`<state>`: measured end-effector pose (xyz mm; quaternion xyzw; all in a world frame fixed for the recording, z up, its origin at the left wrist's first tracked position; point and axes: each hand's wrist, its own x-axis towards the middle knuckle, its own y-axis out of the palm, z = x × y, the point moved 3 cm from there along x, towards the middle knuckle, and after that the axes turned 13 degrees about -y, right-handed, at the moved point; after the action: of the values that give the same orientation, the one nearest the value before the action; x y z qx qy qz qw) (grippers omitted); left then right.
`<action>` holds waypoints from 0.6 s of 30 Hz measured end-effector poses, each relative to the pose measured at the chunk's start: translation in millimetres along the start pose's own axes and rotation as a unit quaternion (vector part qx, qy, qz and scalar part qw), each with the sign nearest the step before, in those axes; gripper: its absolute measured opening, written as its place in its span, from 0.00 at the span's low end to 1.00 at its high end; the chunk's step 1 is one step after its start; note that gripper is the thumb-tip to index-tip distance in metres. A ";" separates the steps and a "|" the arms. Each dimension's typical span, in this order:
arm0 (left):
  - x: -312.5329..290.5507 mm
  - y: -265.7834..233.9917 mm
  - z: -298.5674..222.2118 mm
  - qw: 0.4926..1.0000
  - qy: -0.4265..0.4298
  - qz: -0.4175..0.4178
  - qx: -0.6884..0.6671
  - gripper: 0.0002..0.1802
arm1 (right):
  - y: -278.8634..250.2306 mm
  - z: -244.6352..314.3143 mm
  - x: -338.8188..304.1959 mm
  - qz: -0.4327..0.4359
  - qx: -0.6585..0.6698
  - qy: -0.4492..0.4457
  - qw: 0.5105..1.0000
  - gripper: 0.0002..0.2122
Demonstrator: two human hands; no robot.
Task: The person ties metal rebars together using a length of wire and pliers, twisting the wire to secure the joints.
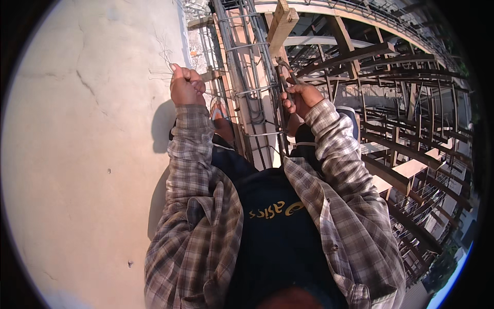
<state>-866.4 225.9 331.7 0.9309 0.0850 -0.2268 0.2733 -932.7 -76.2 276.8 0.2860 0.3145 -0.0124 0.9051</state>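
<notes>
My left hand (186, 86) is closed in a pinch beside the pale wall, with several thin tie wires (164, 53) fanning out past the thumb and fingertips. My right hand (304, 97) is wrapped round the handles of a pair of dark metal pincers (284, 77), whose head points away from me. Between the two hands runs a cage of steel reinforcing bars (250, 67), bound by square stirrups and lying in a timber trough. The pincers are close to its right side; whether they touch a bar I cannot tell.
A cracked plastered wall (92, 144) fills the left. My sandalled foot (219, 114) stands beside the cage. A wooden post (281, 28) rises at the trough's far right. Right of it, a deep lattice of timber beams (406, 149) drops away below.
</notes>
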 end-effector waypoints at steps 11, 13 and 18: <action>-52.7 -19.9 10.8 0.999 -0.029 -0.030 -0.013 0.25 | -23.2 -41.8 -71.7 -0.079 -0.418 -0.298 0.854 0.32; -60.4 -9.1 9.6 1.000 -0.030 0.001 -0.007 0.24 | -20.9 -50.3 -76.8 -0.061 -0.434 -0.285 0.852 0.31; -47.0 -29.7 3.5 0.998 -0.032 0.033 -0.039 0.22 | 20.2 -59.8 -97.0 -0.029 -0.293 -0.263 0.919 0.23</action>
<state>-917.6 247.2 337.2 0.9143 0.0540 -0.2436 0.3192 -1040.1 -43.1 304.8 -0.0147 0.0625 -0.0212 0.9977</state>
